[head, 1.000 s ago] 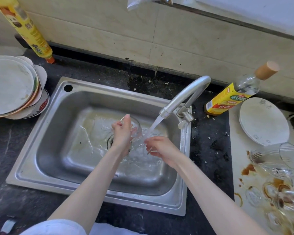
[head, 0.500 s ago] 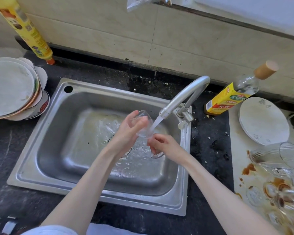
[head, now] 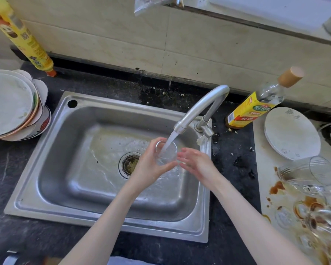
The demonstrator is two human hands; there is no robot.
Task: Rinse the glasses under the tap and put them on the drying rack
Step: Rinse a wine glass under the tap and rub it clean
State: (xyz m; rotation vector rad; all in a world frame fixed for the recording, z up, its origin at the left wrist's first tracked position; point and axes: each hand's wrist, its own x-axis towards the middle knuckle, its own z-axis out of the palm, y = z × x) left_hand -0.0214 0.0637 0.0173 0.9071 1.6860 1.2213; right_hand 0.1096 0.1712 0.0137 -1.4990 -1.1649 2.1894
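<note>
**A:** What have I got under the water right now?

**B:** A clear glass point(head: 166, 153), mouth up, held over the sink point(head: 111, 222) with the stream from the tap point(head: 196, 111) running straight into it. My left hand point(head: 151, 165) is wrapped around its near side, fingers curled round the wall. My right hand point(head: 196, 163) sits just beside it on the other side, fingers relaxed and spread, gripping nothing; I can't tell whether the fingertips touch the glass.

**A:** How would I do this rinse properly?

**B:** I'd keep the rim centred under the stream, let it fill, then tip it away from me so it drains toward the strainer to the left of my hands. A turn of the wrist should wash the whole inner wall. Wet glass is slippery, so I'd judge the right hand ought to close on it before any tilting.

**A:** And the arms?

**B:** Both forearms reach forward and converge on the glass. More dirty glasses point(head: 313, 197) lie on the counter, well off to the right of my right hand. No drying rack shows.
</note>
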